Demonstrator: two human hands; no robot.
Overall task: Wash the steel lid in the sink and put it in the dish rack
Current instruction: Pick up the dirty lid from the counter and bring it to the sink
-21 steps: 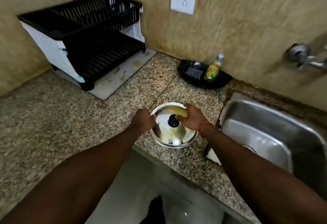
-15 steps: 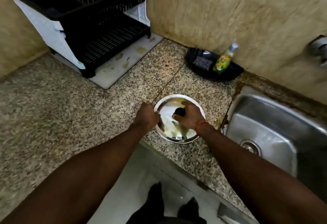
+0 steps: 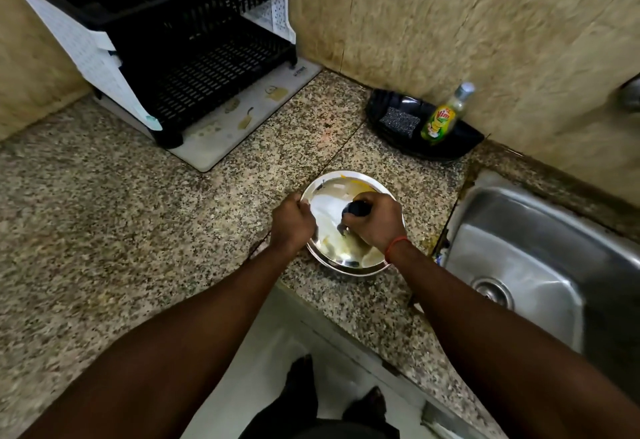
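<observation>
The round steel lid [image 3: 332, 203] with a black knob lies on the speckled granite counter, smeared with yellow residue. My right hand [image 3: 375, 222] is closed around the knob at the lid's centre. My left hand [image 3: 292, 222] grips the lid's left rim. The lid's near edge looks slightly raised off the counter. The steel sink [image 3: 540, 265] is to the right, with its drain showing. The black two-tier dish rack [image 3: 194, 40] stands at the back left.
A black tray [image 3: 460, 142] against the wall holds a scrub sponge [image 3: 400, 121] and a green-yellow dish soap bottle [image 3: 441, 120]. A white mat [image 3: 242, 123] lies under the rack. A tap sits at the far right edge. My feet show below the counter edge.
My right hand has closed down over the knob. The camera has tilted down and closer, so rack and sink sit higher in view. My left hand stays on the rim.
</observation>
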